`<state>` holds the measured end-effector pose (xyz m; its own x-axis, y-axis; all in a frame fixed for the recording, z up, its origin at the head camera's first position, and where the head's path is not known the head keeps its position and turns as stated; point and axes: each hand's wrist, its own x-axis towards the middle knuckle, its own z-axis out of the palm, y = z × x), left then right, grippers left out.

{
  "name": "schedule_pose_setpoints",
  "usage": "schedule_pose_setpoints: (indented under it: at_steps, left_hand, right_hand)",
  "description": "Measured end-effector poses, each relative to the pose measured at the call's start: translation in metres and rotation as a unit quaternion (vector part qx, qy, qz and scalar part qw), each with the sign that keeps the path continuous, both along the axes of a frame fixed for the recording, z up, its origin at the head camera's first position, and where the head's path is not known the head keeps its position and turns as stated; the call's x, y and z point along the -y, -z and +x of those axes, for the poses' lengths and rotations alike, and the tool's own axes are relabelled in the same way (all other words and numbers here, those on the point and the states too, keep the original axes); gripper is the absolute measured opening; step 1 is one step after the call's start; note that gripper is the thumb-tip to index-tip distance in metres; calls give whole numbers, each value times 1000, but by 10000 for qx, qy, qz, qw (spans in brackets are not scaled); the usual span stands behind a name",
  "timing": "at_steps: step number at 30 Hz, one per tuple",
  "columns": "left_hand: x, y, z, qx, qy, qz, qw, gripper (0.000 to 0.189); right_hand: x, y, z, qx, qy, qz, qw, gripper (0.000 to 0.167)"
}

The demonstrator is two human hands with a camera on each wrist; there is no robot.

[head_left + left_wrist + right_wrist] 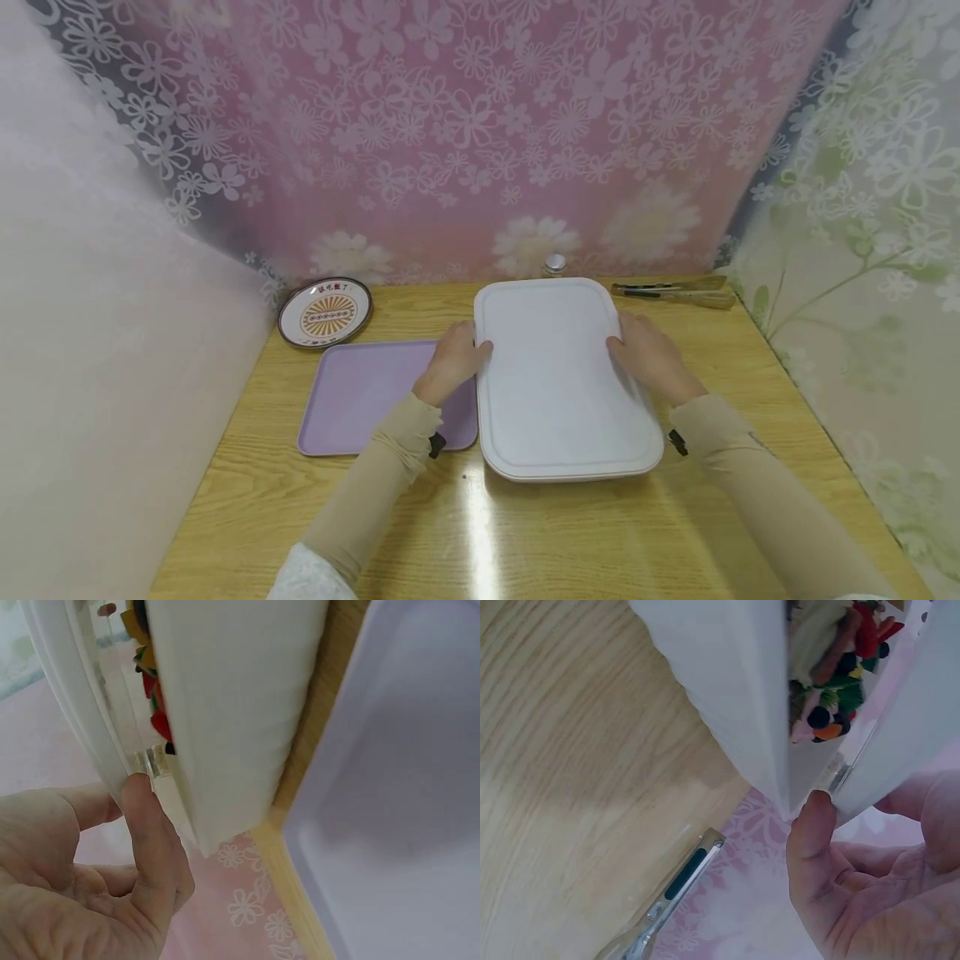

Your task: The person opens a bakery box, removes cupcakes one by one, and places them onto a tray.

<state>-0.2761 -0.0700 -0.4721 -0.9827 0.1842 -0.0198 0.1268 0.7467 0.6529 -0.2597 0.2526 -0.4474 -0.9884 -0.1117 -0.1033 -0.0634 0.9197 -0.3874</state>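
Observation:
A white rectangular lid [562, 383] lies at a slight angle over a white box [232, 712], with a gap between the two in both wrist views. My left hand [455, 357] pinches the lid's left edge between thumb and fingers. On the opposite edge my right hand [647, 354] pinches it the same way. Through the gap, colourful pieces [840, 690] in red, green, black and orange show inside the box. From the head view, the lid hides those pieces and most of the box.
Left of the box lies a purple tray [367, 400], partly covered by my left forearm. Behind it a round patterned plate [327, 313] sits at the back left. Tongs [675, 292] lie at the back right. A small silver-topped jar [554, 264] stands behind the lid.

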Motion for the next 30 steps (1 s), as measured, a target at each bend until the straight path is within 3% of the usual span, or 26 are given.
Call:
schedule_pose_setpoints:
  at_steps: [9,16,23,30]
  left_hand:
    - [0,-15,-2,73,46,110,9999,41]
    - [-4,-25,-3,607,19,663,9959,64]
    - [-12,-34,-4,612,166,763,9951,66]
    - [-23,-38,-5,335,486,680,9959,65]
  right_hand:
    - [-7,-8,2,166,-28,-327,9993,56]
    - [-15,-17,0,199,-140,-339,9991,59]
    - [-24,-24,1,223,-198,-187,9994,67]
    - [-33,-31,3,291,-170,19,9994,78]
